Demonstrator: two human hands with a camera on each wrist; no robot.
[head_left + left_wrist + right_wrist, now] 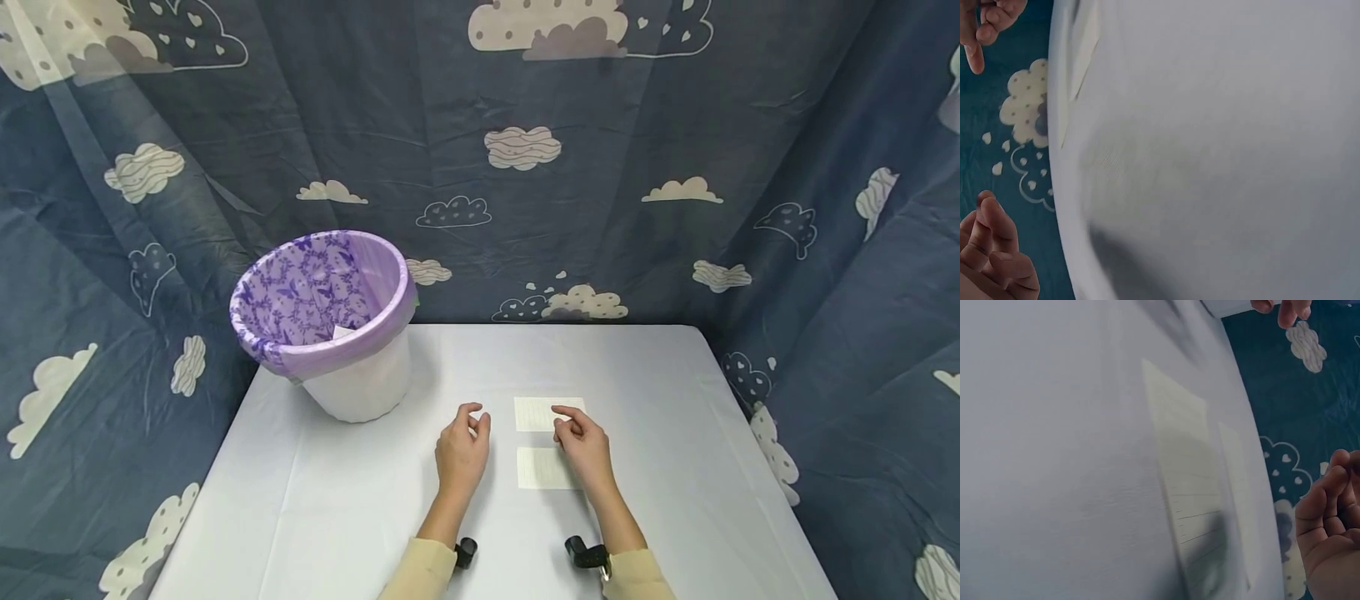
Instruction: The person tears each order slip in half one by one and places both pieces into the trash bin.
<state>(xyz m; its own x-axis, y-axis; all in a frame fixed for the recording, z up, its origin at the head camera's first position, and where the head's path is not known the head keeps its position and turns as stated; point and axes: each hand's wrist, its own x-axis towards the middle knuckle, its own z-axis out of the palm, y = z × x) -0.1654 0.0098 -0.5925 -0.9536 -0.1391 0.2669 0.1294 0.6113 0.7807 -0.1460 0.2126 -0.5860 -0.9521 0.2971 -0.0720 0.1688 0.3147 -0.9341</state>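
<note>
Two pale yellow lined paper sheets lie flat on the white table, one behind the other: the far sheet [531, 414] and the near sheet [538, 468]. My right hand [585, 450] hovers over their right side, fingers loosely curled and holding nothing. To the left of the sheets, my left hand [461, 450] is raised above the table, also loosely curled with nothing in it. In the right wrist view the near sheet [1188, 469] shows ruled lines, with the right hand [1332, 531] apart from it. The left wrist view has the left hand [1000, 256] at the lower left.
A white bin [363, 379] with a purple patterned liner [300, 292] stands at the table's back left; a small white piece [342, 332] shows inside. Dark blue cloud-print curtains [592, 242] hang behind and beside the white table [337, 517].
</note>
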